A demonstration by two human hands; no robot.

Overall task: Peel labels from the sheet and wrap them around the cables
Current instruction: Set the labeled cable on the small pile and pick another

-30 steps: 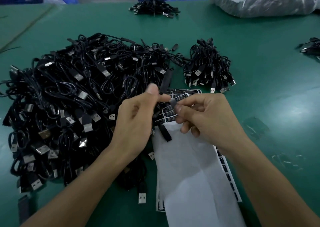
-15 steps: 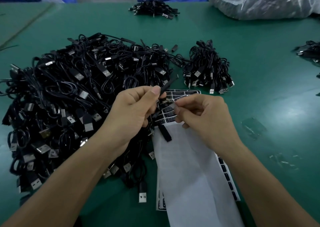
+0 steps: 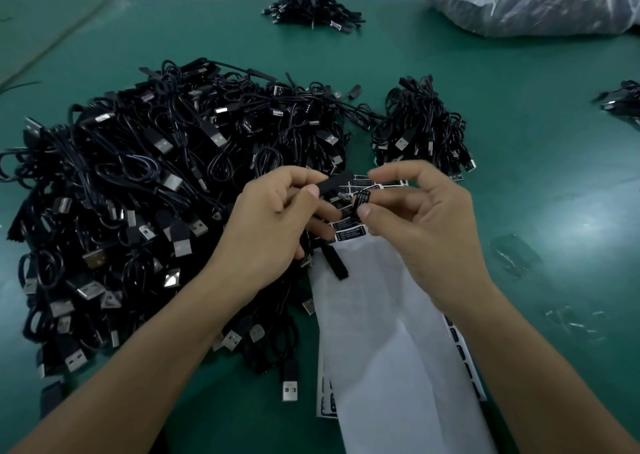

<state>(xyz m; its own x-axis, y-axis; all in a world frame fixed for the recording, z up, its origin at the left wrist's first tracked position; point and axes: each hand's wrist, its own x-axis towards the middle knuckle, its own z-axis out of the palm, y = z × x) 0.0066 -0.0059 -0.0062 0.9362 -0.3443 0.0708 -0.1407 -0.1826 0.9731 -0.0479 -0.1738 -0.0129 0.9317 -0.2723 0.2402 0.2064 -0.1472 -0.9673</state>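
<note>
Left hand: the left hand (image 3: 270, 232) is seen with its fingers curled. A flat black cable piece (image 3: 337, 182) is pinched between the thumb tip (image 3: 310, 192) and the index finger, and its free end is pointed towards the right hand.
Right hand: the right hand (image 3: 436, 232) is held with its fingers curled and loosely spread. The index finger (image 3: 381, 176) is arched above the thumb and kept apart from it.
Label: a small black label (image 3: 362, 200) with white print is held upright at the tip of the right thumb (image 3: 366, 213). Whether another finger is pressed against its back cannot be told. The label is placed just beside the free end of the cable piece, between the two thumbs, and is not wrapped round it.
Label sheet: the label sheet (image 3: 349, 235) is laid flat beneath both sets of fingertips. Rows of black labels are shown under the fingers, and the sheet's bare white part (image 3: 381, 332) is stretched back under the right wrist.
Loose strip: a second black strip (image 3: 335, 265) is laid on the sheet's left edge, below the left fingers.
Cables: a large pile of cables (image 3: 138, 194) is spread to the left of and beyond the left fingers. A small bundle (image 3: 422, 131) is set just beyond the right fingertips.
Table: the green table (image 3: 554, 183) is seen to the right of the right hand. A far heap of cables (image 3: 311, 12) and a plastic bag (image 3: 536, 0) are placed well beyond the fingers.
</note>
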